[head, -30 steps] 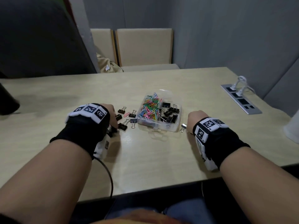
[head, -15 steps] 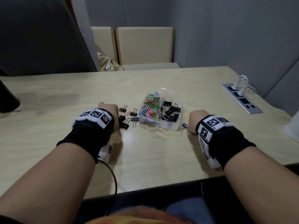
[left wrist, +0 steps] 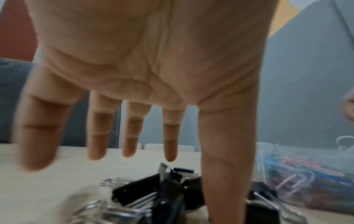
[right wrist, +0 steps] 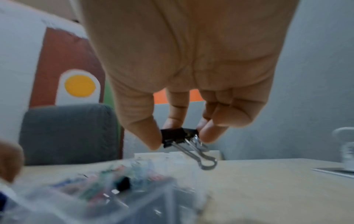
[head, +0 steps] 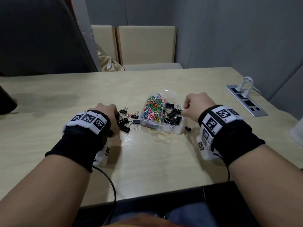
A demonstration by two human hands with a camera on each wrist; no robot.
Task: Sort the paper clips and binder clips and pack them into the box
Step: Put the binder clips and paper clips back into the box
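A clear plastic box (head: 164, 129) sits mid-table, with coloured paper clips (head: 153, 108) in its left compartment and black binder clips (head: 173, 115) in its right one. My right hand (head: 186, 107) hovers over the right compartment. Its thumb and fingertips pinch a black binder clip (right wrist: 178, 136) with the silver handles hanging down. Several loose binder clips (head: 124, 124) and a pink paper clip (head: 130, 115) lie left of the box. My left hand (head: 113, 112) is over them with its fingers (left wrist: 170, 144) straight and spread, and the thumb reaches down among the clips. One small binder clip (head: 187, 128) lies at the box's front right corner.
A power socket panel (head: 246, 100) with white plugs is set into the table at the far right. A white object (head: 297, 133) stands at the right edge. A dark object (head: 6, 102) sits at the far left, and chairs (head: 146, 46) stand behind the table. The table's front edge is close to my body.
My right hand has lifted off the table beside the box and moved over its right compartment, pinching a binder clip. My left hand has shifted forward over the loose clips.
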